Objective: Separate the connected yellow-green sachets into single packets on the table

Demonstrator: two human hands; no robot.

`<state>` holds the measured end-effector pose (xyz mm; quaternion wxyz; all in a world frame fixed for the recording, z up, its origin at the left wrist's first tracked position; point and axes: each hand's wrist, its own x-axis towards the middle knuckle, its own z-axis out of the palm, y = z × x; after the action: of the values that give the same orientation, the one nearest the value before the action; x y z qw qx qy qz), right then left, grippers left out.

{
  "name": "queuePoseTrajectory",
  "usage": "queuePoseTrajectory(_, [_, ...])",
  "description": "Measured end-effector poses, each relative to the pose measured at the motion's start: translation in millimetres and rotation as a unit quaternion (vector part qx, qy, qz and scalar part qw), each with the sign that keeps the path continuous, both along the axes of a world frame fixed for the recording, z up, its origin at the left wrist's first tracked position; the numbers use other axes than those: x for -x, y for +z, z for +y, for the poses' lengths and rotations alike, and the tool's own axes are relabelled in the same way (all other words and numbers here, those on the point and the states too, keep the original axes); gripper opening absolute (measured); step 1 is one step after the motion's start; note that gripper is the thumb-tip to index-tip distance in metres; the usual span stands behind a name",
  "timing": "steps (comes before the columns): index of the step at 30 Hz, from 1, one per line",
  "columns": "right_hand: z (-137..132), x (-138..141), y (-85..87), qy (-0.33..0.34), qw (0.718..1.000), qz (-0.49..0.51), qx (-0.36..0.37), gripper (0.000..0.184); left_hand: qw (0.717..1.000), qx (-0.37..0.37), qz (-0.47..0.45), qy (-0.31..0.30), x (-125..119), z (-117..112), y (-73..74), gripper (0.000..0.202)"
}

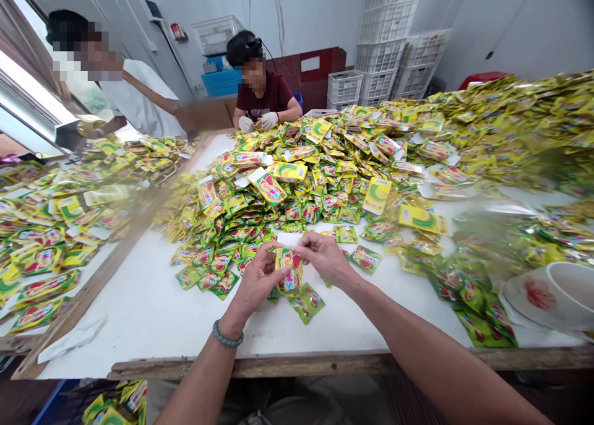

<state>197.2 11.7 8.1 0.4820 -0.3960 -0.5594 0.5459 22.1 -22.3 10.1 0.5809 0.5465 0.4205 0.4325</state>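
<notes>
A small yellow and green candy box (288,271) with colourful lettering is held upright over the table's near half. My left hand (260,278) grips the box from its left side, thumb across the front. At the box's open top, my right hand (325,257) pinches the white flap (290,239) between thumb and fingers. Below the box lies a green candy sachet (306,302), flat on the white table. Another green sachet (365,259) rests to the right of my right hand. Just beyond both hands rises a heap of green sachets (245,221).
Yellow boxes (268,185) lie on the heap. A floral white cup (552,295) stands at the right edge. A wooden strip (93,283) divides the table at left. Two people (262,94) work opposite. White crates (380,47) are stacked behind. A blue bin (51,406) sits below.
</notes>
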Motion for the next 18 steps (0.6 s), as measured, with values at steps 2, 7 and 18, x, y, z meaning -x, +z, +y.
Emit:
queuePoseTrajectory(2, [2.1, -1.6, -1.3, -0.007, 0.999, 0.038, 0.031, 0.031, 1.000, 0.014, -0.013, -0.011, 0.3, 0.2, 1.5, 0.047])
queuePoseTrajectory(7, [2.1, -3.9, 2.0, 0.034, 0.998, -0.043, -0.017, 0.038, 0.999, 0.025, -0.029, 0.005, 0.7, 0.5, 2.2, 0.047])
queuePoseTrajectory(18, [-11.0, 4.7, 15.1, 0.029, 0.986, -0.144, -0.080, 0.025, 0.985, 0.039, -0.065, 0.154, 0.2, 1.8, 5.6, 0.052])
